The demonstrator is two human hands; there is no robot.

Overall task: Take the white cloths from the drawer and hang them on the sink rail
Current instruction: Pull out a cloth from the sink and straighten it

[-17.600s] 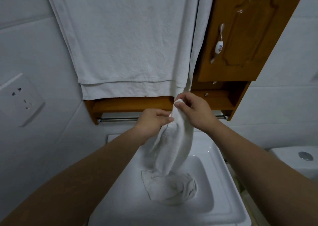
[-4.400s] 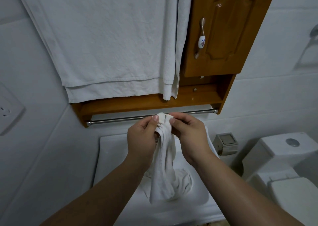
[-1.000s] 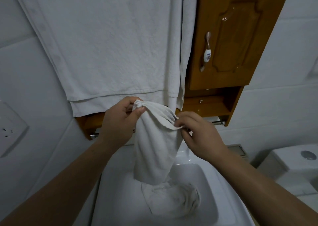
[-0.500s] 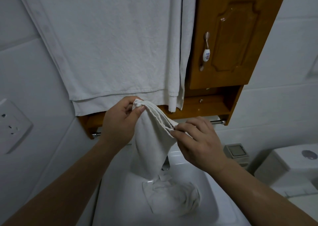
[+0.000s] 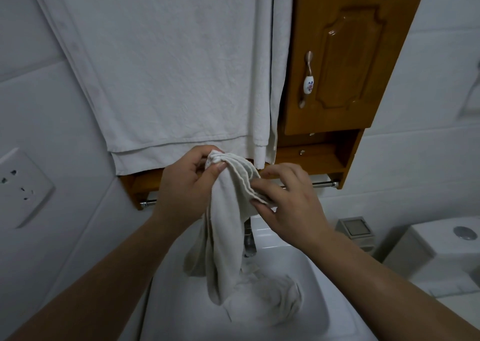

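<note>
White cloth point(image 5: 226, 226), gathered into narrow folds at its upper end, is hanging in front of the person above the sink point(image 5: 324, 296). Left hand point(image 5: 185, 184) is pinching the bunched top corner of the cloth between thumb and curled fingers, just below the hem of the large towel point(image 5: 166, 65). Right hand point(image 5: 288, 200) is gripping the pleated edge of the same cloth just beside the left hand, its fingers curled over the folds. The lower end of the cloth is trailing down into the sink basin, where a second white cloth point(image 5: 272, 296) is lying crumpled near the basin's middle; whether the two are touching cannot be told. The sink rail point(image 5: 322, 184), a metal bar fixed under the wooden shelf point(image 5: 311, 158), is running behind both hands, and only its two ends are showing; the held cloth is not lying over it. A tap point(image 5: 250, 239) is standing at the sink's far edge, partly hidden by the hanging cloth. The large towel is covering the wall above the shelf. A wooden cabinet door point(image 5: 348, 54) with a metal and ceramic handle point(image 5: 307, 79) is hanging to the right of the towel. A wall socket point(image 5: 20, 187) is sitting at the left, and a toilet cistern point(image 5: 446, 247) is standing at the right, with a small square box point(image 5: 354, 227) between it and the sink.
</note>
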